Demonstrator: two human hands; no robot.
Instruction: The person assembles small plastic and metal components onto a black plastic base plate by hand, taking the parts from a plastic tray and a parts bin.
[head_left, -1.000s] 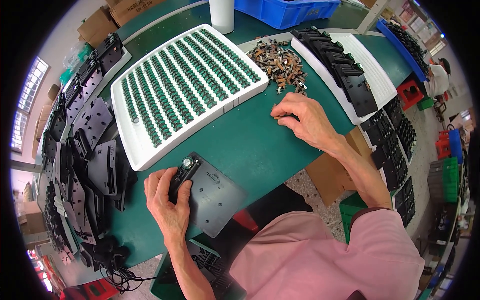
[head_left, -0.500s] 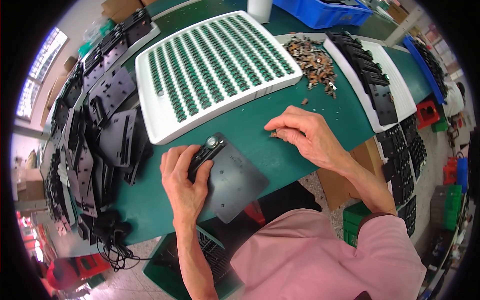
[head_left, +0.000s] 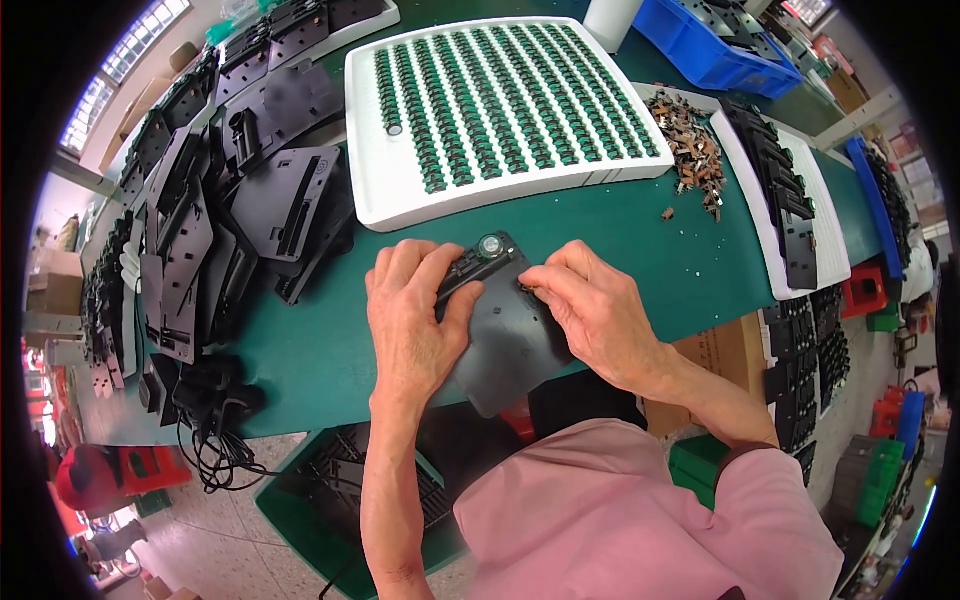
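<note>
My left hand (head_left: 415, 315) is closed on the black plastic panel (head_left: 505, 350), thumb and fingers gripping the raised ridge at its upper left. A round silver disc (head_left: 490, 245) sits on the panel's top corner, just beyond my left fingers. My right hand (head_left: 605, 320) is pinched at the panel's right edge, its fingertips touching the surface. Between those fingertips a small brown metal part (head_left: 526, 288) shows only in part. The panel's near end hangs over the table's front edge.
A white foam tray (head_left: 400, 205) with rows of small green-and-black pieces stands behind my hands. Small brown parts (head_left: 690, 145) are heaped to its right. Black panels (head_left: 285, 200) pile up on the left; more lie in a white tray (head_left: 825, 220) and blue bin (head_left: 690, 50) at right.
My right hand has moved left and down with the small brown part, from above bare table to the panel. My left hand and the panel have shifted right; the whole view has shifted too.
</note>
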